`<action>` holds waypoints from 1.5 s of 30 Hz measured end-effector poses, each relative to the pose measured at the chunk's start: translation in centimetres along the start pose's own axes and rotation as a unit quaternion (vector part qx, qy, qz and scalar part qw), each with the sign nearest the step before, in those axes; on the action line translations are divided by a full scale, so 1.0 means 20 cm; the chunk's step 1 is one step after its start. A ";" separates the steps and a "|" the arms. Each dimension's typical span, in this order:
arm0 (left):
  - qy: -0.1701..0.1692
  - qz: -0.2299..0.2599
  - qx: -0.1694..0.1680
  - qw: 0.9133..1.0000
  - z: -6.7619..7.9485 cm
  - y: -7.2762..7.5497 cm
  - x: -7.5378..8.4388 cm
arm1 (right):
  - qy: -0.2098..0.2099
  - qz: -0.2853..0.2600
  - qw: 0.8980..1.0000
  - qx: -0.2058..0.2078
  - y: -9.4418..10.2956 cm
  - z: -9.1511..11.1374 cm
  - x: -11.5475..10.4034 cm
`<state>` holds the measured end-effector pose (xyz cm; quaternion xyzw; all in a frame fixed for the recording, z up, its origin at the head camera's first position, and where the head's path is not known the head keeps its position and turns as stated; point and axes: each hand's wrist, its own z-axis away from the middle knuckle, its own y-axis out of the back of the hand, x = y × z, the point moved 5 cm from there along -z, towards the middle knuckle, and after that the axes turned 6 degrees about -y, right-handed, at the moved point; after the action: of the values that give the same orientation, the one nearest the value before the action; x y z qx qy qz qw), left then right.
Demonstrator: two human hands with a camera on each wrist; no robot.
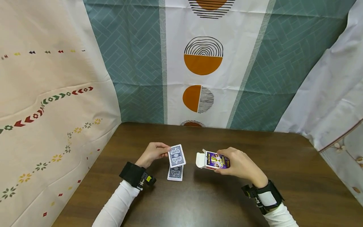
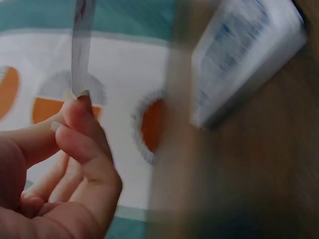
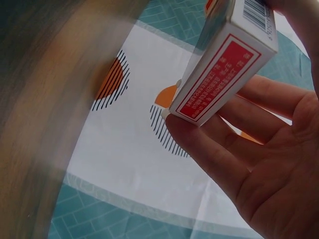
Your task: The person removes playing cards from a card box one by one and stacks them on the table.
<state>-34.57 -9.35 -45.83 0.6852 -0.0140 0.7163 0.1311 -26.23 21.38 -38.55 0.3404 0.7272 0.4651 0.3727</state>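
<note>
My left hand (image 1: 154, 153) pinches a blue-backed playing card (image 1: 176, 155) at its upper left corner, between thumb and fingertips. Seen nearly edge-on in the left wrist view, that card (image 2: 83, 45) looks thin. Below it, partly covered in the head view, a thick deck of cards (image 1: 175, 174) lies on the table, blue back up. To the right, my right hand (image 1: 236, 162) grips a purple card box (image 1: 217, 160) above the table, its white end flap open toward the cards. The right wrist view shows the box's red-and-white side (image 3: 219, 79) between thumb and fingers. The box's inside is hidden.
The brown wooden table (image 1: 181, 208) runs back to a hanging teal and white cloth (image 1: 139, 63). A cream patterned cloth (image 1: 56, 126) borders the left side, and a white cloth (image 1: 320, 94) the right. Both wrists wear black straps with cameras.
</note>
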 end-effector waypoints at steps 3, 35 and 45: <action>0.026 -0.020 -0.005 0.999 -0.02 0.00 -0.07 | 0.000 -0.004 1.000 -0.006 -0.01 0.00 0.01; -0.036 -0.172 0.067 0.982 0.03 -0.11 -0.11 | 0.008 -0.005 1.000 -0.029 -0.10 0.05 0.00; -0.030 -0.180 0.054 0.982 0.02 -0.11 -0.11 | 0.011 -0.005 0.999 -0.031 -0.10 0.05 -0.01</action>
<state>-33.58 -7.59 -48.30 0.7037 0.1446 0.6599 0.2201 -25.60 20.85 -40.58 0.3194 0.7184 0.4896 0.3772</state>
